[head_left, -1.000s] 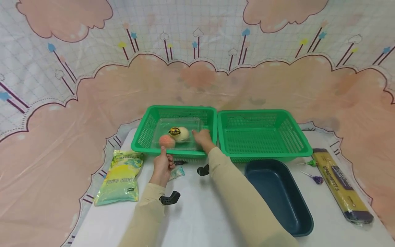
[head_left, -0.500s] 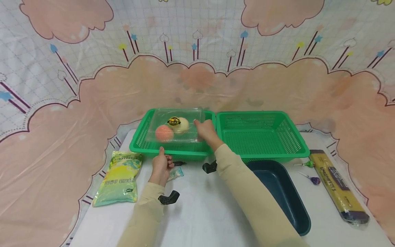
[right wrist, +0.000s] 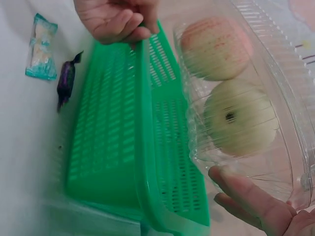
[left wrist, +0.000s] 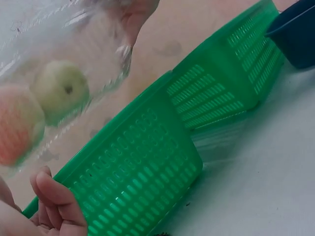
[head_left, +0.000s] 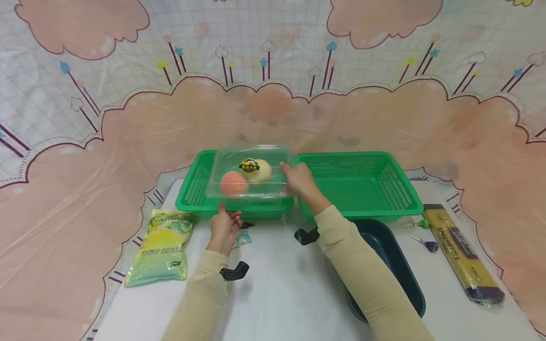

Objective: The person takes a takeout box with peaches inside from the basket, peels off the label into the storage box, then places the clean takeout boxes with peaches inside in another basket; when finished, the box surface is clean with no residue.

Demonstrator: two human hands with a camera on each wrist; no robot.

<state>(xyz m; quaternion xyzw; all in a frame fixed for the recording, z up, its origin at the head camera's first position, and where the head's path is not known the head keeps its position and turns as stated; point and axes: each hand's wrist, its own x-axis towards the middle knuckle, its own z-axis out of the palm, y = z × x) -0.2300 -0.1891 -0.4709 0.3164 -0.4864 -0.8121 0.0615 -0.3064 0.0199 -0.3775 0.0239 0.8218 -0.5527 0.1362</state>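
My right hand [head_left: 303,182] grips the right end of a clear plastic fruit box [head_left: 226,158], raised above the left green basket [head_left: 194,192]. Inside the box lie a pinkish-red fruit [head_left: 233,183] and a pale yellow-green one [right wrist: 239,118]; both look like apples. A round black and yellow label [head_left: 249,166] sticks to the lid. My left hand [head_left: 222,232] holds the front rim of the left basket, its thumb up over the edge and fingers curled below, as the left wrist view [left wrist: 59,206] also shows. The basket's inside is partly hidden behind the box.
A second green basket [head_left: 362,189] stands to the right, with a dark blue tray [head_left: 401,265] before it. Farther right are two lollipops [head_left: 431,245] and a spaghetti pack [head_left: 462,255]. A yellow-green bag [head_left: 162,248] lies left; wrapped sweets [right wrist: 43,46] lie before the left basket.
The clear box has risen out of the left basket in my right hand and shifted slightly right. My left hand has stayed at the basket's front rim.
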